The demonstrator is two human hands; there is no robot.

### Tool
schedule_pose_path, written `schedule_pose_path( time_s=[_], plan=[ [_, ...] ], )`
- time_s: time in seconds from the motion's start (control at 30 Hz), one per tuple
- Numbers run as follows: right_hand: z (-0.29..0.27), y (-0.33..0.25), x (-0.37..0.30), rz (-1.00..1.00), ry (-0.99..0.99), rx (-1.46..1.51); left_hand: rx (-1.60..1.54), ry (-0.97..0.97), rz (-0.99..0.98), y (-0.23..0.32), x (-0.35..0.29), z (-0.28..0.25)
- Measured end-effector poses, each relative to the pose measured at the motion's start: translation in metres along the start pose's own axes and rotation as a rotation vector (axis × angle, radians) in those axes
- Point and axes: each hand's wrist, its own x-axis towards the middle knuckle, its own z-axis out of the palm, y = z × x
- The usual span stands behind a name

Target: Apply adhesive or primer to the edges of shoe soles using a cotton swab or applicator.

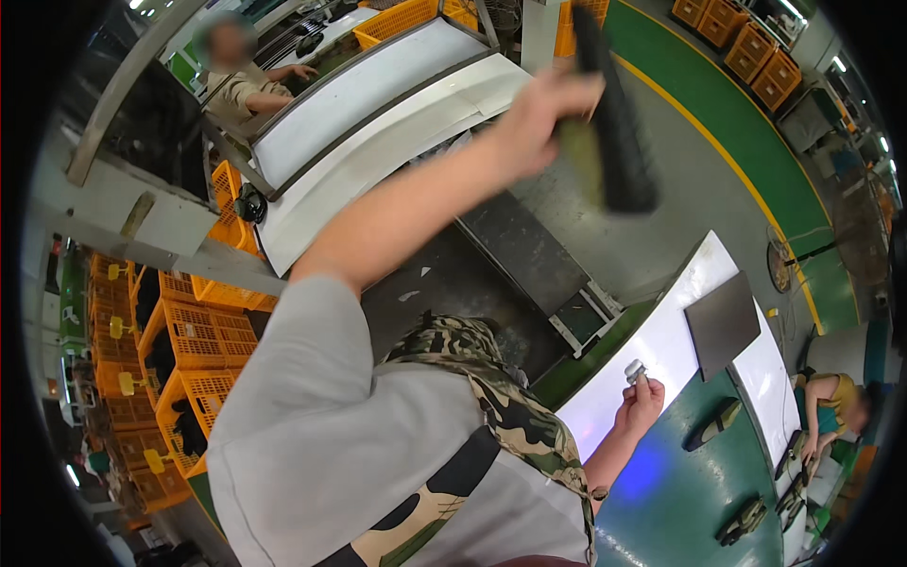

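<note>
My left hand is raised far out on the stretched arm, its fingers closed on a shoe. The shoe is smeared by motion; a long black sole and an olive side show. My right hand is low on the right, over the edge of the green and white worktable. Between its thumb and fingers stands a small silvery metal piece, whose kind I cannot make out. Near that hand a dark olive shoe lies on the table, and another shoe lies closer to me.
A dark square plate rests on the white strip beyond my right hand. A person handles shoes at the far right; another person works behind a white-topped bench. Orange crates are stacked on the left. A green walkway runs behind.
</note>
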Motion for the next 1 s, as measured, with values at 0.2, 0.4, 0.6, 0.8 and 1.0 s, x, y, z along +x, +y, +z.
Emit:
schedule_pose_path(
  time_s=[0.2, 0.4, 0.6, 0.8, 1.0],
  plan=[
    [-0.027, 0.021, -0.022, 0.076, 0.140, -0.027, -0.218, 0.615, -0.309, -0.117, -0.055, -0.266],
    [0.003, 0.045, -0.016, 0.106, 0.321, -0.144, 0.046, 1.142, -0.081, -0.093, -0.075, -0.541],
    [0.058, 0.105, 0.032, 0.196, 0.169, -0.092, 0.372, 1.361, 0.368, -0.034, -0.097, -0.706],
    [0.105, 0.126, 0.051, 0.177, 0.055, -0.115, 1.162, 1.447, -0.278, -0.028, -0.123, -0.676],
    [0.115, 0.104, 0.043, 0.154, -0.064, 0.057, 1.214, 0.674, -0.402, -0.052, -0.104, -0.391]
  ],
)
